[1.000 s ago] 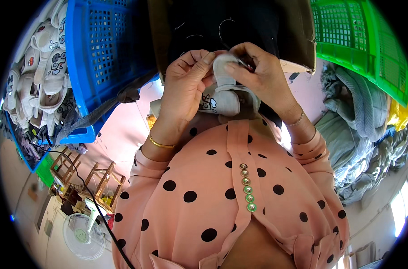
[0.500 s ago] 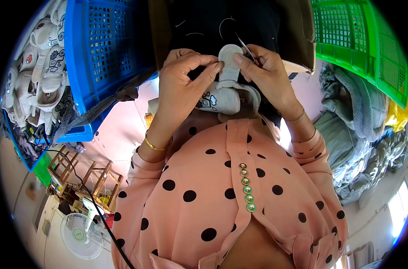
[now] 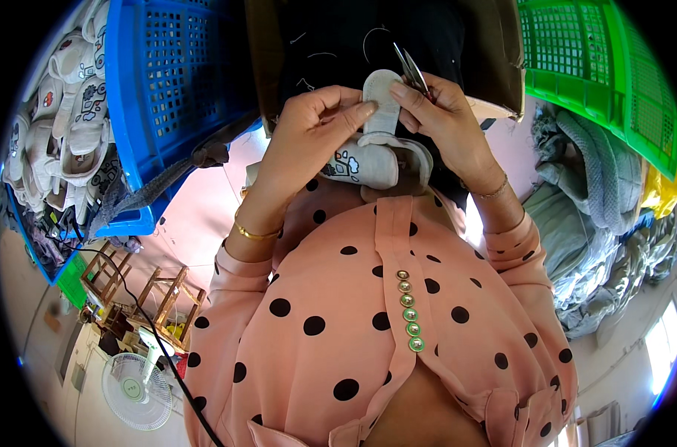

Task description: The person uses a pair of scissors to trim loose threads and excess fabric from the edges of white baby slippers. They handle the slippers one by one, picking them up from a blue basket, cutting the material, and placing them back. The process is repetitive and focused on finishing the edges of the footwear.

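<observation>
A pale grey cloth slipper [image 3: 383, 112] is held sole-side up between my hands, over my lap. My left hand [image 3: 316, 127] pinches its left edge with thumb and finger. On the other edge lies the thumb of my right hand [image 3: 446, 123], whose curled fingers also carry small metal thread snips [image 3: 412, 68], blades pointing up and away. Just below, a second grey slipper [image 3: 372, 165] with a printed black drawing rests against my front. Whether the two slippers are joined is hidden.
Tall blue crate [image 3: 134, 97] on the left, with many grey slippers [image 3: 78, 112] beyond it. A cardboard box [image 3: 495, 56] and dark cloth [image 3: 331, 30] with loose threads lie ahead. At right stand a green crate [image 3: 569, 59] and piled grey fabric [image 3: 584, 194]. A fan [image 3: 135, 390] stands lower left.
The snips have turned in my right hand, so both blades now show apart. My left hand has shifted slightly, and a further loose thread shows on the dark cloth beside it.
</observation>
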Tool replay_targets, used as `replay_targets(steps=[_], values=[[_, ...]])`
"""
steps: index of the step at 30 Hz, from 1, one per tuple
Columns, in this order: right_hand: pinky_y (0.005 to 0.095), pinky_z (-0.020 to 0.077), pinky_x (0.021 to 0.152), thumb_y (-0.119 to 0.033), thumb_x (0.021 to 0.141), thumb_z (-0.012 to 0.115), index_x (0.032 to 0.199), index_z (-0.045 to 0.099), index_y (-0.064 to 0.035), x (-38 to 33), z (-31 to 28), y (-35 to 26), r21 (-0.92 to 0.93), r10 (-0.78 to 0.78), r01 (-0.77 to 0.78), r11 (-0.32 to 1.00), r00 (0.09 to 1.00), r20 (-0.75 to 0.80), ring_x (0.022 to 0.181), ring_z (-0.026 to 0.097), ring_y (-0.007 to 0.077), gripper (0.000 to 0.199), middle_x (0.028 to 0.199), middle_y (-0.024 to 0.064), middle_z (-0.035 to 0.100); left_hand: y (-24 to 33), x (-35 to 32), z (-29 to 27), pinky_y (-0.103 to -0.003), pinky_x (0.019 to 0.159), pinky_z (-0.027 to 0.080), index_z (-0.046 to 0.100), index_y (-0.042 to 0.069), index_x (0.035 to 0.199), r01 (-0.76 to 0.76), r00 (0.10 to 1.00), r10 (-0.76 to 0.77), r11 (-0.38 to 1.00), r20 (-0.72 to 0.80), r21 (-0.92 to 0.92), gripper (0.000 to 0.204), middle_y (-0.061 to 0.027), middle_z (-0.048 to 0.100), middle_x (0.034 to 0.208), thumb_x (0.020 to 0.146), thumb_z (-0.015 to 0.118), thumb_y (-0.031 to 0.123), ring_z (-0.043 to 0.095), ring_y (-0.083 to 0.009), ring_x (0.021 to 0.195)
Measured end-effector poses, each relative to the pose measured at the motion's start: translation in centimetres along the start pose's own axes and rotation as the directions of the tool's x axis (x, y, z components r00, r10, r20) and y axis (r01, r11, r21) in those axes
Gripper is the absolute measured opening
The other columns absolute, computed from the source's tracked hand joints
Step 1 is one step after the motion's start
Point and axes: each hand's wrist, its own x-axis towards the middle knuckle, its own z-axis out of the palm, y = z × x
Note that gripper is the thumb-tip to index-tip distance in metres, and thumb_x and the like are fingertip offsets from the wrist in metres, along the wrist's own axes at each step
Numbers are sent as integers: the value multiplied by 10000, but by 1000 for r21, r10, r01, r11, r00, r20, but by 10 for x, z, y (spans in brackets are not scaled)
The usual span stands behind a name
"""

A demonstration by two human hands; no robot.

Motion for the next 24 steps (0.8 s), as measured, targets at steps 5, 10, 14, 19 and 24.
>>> replay_targets(steps=[5, 10, 14, 19, 24], values=[[274, 438, 514, -371, 925, 649, 902, 608, -46, -4, -13, 8, -667, -477, 315, 675, 876, -68, 548, 549, 164, 329, 624, 53, 553, -6, 4, 1, -160, 592, 494, 718, 1, 985, 40, 995, -51, 992, -88, -118, 222, -27, 686, 764, 891, 722, 203, 617, -46, 649], [307, 444, 462, -510, 847, 662, 789, 564, -101, -23, -19, 1, -940, -567, 276, 198, 815, 120, 533, 582, 207, 425, 589, 34, 552, -14, 5, -3, -159, 541, 504, 739, 46, 936, 86, 990, -105, 980, -98, -182, 209, -29, 688, 722, 859, 756, 240, 640, -57, 619], [296, 407, 429, -528, 822, 670, 730, 538, -117, -25, -18, 5, -960, -583, 269, 75, 793, 176, 480, 536, 183, 441, 532, 18, 492, -15, 3, -2, -151, 519, 498, 744, 57, 922, 98, 986, -123, 973, -112, -208, 202, -31, 694, 716, 858, 757, 248, 645, -60, 599], [297, 399, 424, -525, 820, 671, 699, 500, -125, -23, -14, 4, -961, -583, 271, 50, 789, 192, 471, 521, 174, 452, 519, 10, 462, -11, 0, 0, -148, 515, 494, 745, 56, 929, 115, 982, -143, 969, -120, -217, 203, -34, 698, 724, 858, 757, 246, 650, -63, 601], [300, 408, 437, -524, 833, 654, 689, 484, -128, -23, -13, -2, -961, -561, 277, 15, 797, 221, 482, 525, 172, 454, 528, 5, 456, -10, -2, 0, -154, 520, 494, 745, 56, 944, 141, 978, -175, 954, -111, -263, 209, -40, 706, 745, 859, 753, 247, 656, -72, 616]])
